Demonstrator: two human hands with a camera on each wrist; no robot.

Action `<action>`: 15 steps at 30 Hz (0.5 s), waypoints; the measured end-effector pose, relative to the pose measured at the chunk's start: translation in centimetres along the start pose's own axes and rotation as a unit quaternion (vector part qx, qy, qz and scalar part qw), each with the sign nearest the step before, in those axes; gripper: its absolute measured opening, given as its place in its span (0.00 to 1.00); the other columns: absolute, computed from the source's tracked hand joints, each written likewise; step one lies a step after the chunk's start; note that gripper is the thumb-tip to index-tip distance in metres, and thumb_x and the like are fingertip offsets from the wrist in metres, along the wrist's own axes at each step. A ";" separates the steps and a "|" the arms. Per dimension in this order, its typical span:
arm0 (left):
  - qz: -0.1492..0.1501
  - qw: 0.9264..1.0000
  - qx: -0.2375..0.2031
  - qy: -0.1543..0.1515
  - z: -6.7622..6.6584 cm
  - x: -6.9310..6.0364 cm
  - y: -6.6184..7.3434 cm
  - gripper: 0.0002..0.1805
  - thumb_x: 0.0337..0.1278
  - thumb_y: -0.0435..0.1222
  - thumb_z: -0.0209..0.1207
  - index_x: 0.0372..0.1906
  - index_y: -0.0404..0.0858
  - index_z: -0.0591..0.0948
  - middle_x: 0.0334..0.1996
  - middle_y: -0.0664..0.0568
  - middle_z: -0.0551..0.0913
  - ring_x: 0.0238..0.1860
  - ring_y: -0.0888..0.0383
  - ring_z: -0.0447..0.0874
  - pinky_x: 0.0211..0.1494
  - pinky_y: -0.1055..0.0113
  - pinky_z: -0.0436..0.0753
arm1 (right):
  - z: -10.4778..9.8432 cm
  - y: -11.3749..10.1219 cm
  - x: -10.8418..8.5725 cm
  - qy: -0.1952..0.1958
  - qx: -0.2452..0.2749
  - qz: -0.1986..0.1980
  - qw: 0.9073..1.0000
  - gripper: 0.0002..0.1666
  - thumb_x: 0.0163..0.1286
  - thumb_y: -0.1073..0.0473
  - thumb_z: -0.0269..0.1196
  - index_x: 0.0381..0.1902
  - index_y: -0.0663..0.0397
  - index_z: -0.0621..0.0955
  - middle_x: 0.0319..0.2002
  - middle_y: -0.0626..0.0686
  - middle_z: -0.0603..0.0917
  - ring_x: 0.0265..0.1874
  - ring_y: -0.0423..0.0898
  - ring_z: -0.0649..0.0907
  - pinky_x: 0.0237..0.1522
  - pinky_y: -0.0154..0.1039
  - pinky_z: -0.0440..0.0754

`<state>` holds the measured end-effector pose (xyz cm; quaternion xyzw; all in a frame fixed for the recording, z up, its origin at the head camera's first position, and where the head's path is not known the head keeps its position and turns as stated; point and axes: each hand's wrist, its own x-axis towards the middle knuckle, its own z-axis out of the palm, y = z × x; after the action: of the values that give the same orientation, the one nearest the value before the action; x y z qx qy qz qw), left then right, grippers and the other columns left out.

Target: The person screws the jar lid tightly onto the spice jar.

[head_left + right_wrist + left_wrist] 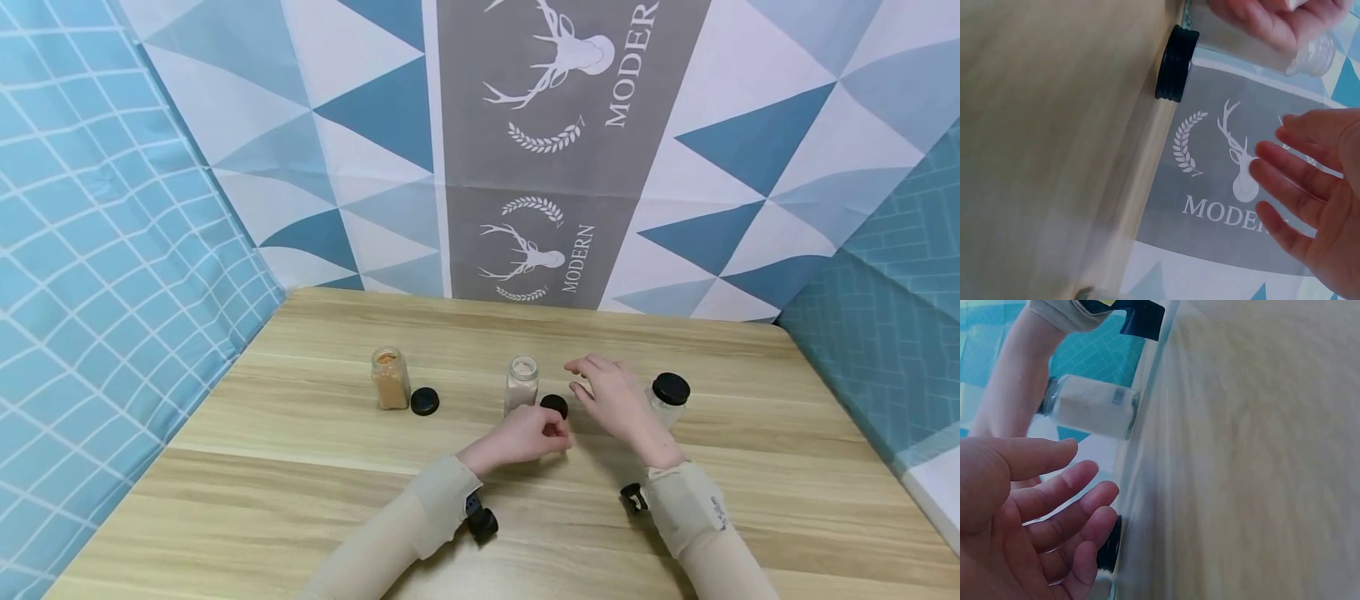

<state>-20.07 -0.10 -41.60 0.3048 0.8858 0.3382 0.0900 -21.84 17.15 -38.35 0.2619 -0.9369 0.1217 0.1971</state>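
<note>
A glass jar of pale powder [521,385] stands uncapped at the middle of the table, partly hidden by my left hand [525,435]. Beside it lies a black lid [553,405], just beyond the left fingers, which are loosely bent with nothing in them. My right hand [611,398] hovers between that lid and a second jar, its fingers spread and holding nothing. That second jar [1091,406] wears its black lid [671,388] and contains whitish stuff; the right forearm partly covers it in the head view. In the right wrist view the loose lid [1177,64] lies flat near the uncapped jar [1241,47].
Further left, an uncapped jar of orange-brown powder [391,383] stands with a black lid [424,401] lying beside it. The wooden table [300,500] meets a patterned backdrop [382,158] behind and blue cloth [90,250] on the left. Both wrists carry black straps.
</note>
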 end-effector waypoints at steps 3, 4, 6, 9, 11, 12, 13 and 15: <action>-0.004 1.000 -0.018 -0.005 -0.5 -0.4 -0.6 0.05 0.53 0.39 0.61 0.26 0.44 0.82 0.19 0.63 0.79 0.17 0.71 0.67 0.23 0.78 0.69 | 0.1 0.1 0.0 -0.022 0.005 0.010 1.000 0.15 0.60 0.58 0.62 0.46 0.54 0.79 0.41 0.51 0.82 0.38 0.49 0.81 0.45 0.51 0.74; -0.009 1.000 -0.023 -0.008 -0.7 -0.6 -0.8 0.05 0.53 0.39 0.60 0.27 0.44 0.82 0.20 0.62 0.79 0.17 0.70 0.68 0.23 0.77 0.69 | 0.1 0.1 0.0 -0.029 0.006 0.012 0.999 0.16 0.59 0.58 0.63 0.46 0.54 0.79 0.41 0.51 0.82 0.38 0.49 0.81 0.45 0.51 0.75; -0.014 0.999 -0.028 -0.017 -1.2 -0.9 -1.2 0.04 0.54 0.39 0.60 0.29 0.44 0.83 0.23 0.62 0.80 0.19 0.71 0.70 0.26 0.77 0.71 | 0.2 0.1 0.1 -0.047 0.012 0.014 0.999 0.16 0.59 0.57 0.63 0.46 0.54 0.79 0.41 0.52 0.82 0.37 0.49 0.81 0.42 0.50 0.76; -0.017 0.999 -0.034 -0.036 -1.9 -1.3 -1.5 0.05 0.54 0.38 0.60 0.32 0.42 0.84 0.27 0.58 0.83 0.24 0.70 0.73 0.32 0.77 0.74 | 0.6 0.2 0.3 -0.088 0.030 0.019 0.996 0.19 0.59 0.56 0.63 0.48 0.55 0.78 0.43 0.53 0.81 0.40 0.50 0.81 0.41 0.49 0.77; -0.017 0.998 -0.033 -0.049 -2.4 -1.5 -1.7 0.06 0.54 0.38 0.60 0.33 0.40 0.84 0.29 0.56 0.84 0.27 0.70 0.75 0.34 0.76 0.74 | 0.8 0.1 0.4 -0.117 0.046 0.023 0.992 0.21 0.59 0.55 0.63 0.49 0.56 0.78 0.44 0.54 0.81 0.41 0.51 0.81 0.41 0.48 0.78; -0.020 0.998 -0.031 -0.055 -2.6 -1.6 -1.8 0.06 0.54 0.38 0.60 0.33 0.40 0.83 0.29 0.56 0.84 0.27 0.69 0.75 0.35 0.76 0.75 | 0.9 0.1 0.5 -0.129 0.053 0.025 0.990 0.21 0.59 0.55 0.63 0.50 0.56 0.77 0.45 0.55 0.81 0.42 0.52 0.81 0.42 0.48 0.78; -0.024 0.997 -0.029 -0.060 -2.8 -1.7 -1.9 0.06 0.54 0.38 0.60 0.34 0.40 0.83 0.30 0.55 0.84 0.28 0.69 0.75 0.35 0.76 0.75 | 1.0 0.0 0.5 -0.140 0.058 0.027 0.988 0.22 0.59 0.54 0.63 0.50 0.56 0.77 0.45 0.55 0.80 0.42 0.52 0.80 0.43 0.48 0.78; -0.030 0.997 -0.024 -0.068 -3.2 -1.8 -2.1 0.07 0.55 0.39 0.59 0.34 0.40 0.83 0.30 0.56 0.83 0.28 0.68 0.75 0.35 0.75 0.74 | 1.1 -0.1 0.6 -0.155 0.065 0.030 0.985 0.23 0.59 0.54 0.63 0.51 0.57 0.76 0.45 0.55 0.81 0.43 0.52 0.80 0.43 0.48 0.78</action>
<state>-20.78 -4.15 -40.67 0.2982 0.8781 0.3349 0.1670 -22.62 16.44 -39.03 0.2616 -0.9536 0.1462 0.0286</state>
